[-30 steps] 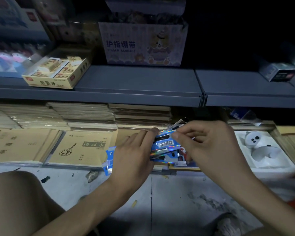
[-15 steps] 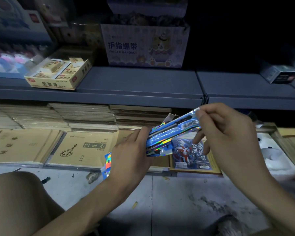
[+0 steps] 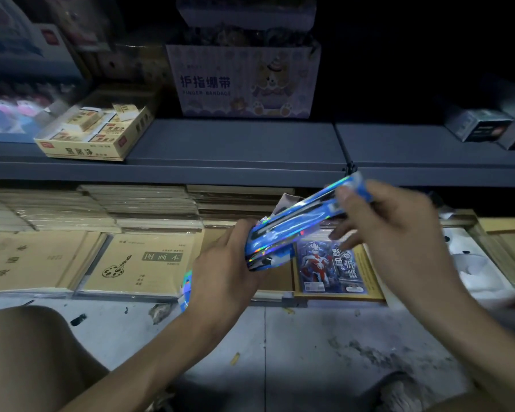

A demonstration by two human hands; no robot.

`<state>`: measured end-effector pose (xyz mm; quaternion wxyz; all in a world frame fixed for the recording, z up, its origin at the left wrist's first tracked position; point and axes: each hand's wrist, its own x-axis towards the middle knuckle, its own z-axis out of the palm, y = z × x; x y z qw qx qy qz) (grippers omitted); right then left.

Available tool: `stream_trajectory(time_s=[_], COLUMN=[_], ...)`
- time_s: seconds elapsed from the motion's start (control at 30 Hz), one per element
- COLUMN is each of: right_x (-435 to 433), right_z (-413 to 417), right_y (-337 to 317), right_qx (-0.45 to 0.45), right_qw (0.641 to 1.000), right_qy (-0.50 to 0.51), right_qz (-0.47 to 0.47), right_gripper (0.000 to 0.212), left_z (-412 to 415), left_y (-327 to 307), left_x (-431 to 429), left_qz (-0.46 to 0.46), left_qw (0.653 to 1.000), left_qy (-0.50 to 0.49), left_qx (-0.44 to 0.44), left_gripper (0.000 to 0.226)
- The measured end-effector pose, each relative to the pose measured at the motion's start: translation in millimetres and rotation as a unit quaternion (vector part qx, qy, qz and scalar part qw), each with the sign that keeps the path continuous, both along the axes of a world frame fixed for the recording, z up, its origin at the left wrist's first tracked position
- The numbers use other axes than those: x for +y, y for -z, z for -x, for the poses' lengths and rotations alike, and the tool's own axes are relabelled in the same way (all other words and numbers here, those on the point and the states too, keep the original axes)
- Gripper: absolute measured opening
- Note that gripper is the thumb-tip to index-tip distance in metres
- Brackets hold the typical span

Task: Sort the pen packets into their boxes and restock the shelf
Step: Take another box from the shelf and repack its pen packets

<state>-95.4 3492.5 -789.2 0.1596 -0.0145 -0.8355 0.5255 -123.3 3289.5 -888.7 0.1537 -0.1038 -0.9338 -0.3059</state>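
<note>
Dim shop shelving fills the view: a grey shelf (image 3: 235, 144) carries an eraser box (image 3: 95, 129) and a bandage box (image 3: 241, 81), and below it notebooks (image 3: 140, 263) lie flat just above the dusty floor (image 3: 280, 352). The left hand (image 3: 223, 263) grips the low end of a bundle of blue foil pen packets (image 3: 295, 221), fingers curled round it; another foil edge pokes out under its wrist. The right hand (image 3: 399, 233) pinches the high end of the top packet, thumb on top, other fingers loosely spread beneath. The bundle's long axis climbs from lower left, at the left hand, to upper right, its tip just in front of the shelf's edge. A card pack (image 3: 327, 266) lies on the lower tier right below. The right hand looks placed to draw the top packet off along that axis, up and rightward. No pen box is plainly in sight, so the destination cannot be told.
</note>
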Motion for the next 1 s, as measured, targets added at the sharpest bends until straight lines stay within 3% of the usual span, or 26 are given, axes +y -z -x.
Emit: stream_trajectory(time_s=[0.1,0.2,0.47,0.8,1.0], right_x=[11.4,29.2,40.9,41.7,39.6], right_z=[3.0,4.0,-1.5,2.6,3.7], right_y=[-20.7,-36.9,-41.7,-21.8,-8.4], right_qx=[0.012,0.041,0.049,0.037,0.013], right_qw=[0.986,0.98,0.982,0.99,0.998], right_qy=[0.02,0.046,0.078,0.077,0.048], right_qz=[0.165,0.189,0.163,0.108,-0.026], right_gripper=[0.021,0.019,0.026,0.023,0.022], left_z=[-1.0,-0.6,-1.8,-4.3,-8.3], left_y=[-2.1,-3.3,-3.6,-6.2,-11.5], left_x=[1.2,-2.2,1.0,6.2,7.7], left_qz=[-0.108,-0.176,-0.216,-0.205,-0.194], left_qw=[0.993,0.981,0.971,0.974,0.973], left_qy=[0.003,0.018,0.038,0.053,0.089], left_qx=[-0.054,-0.081,-0.098,-0.086,-0.083], left_gripper=[0.054,0.057,0.06,0.056,0.058])
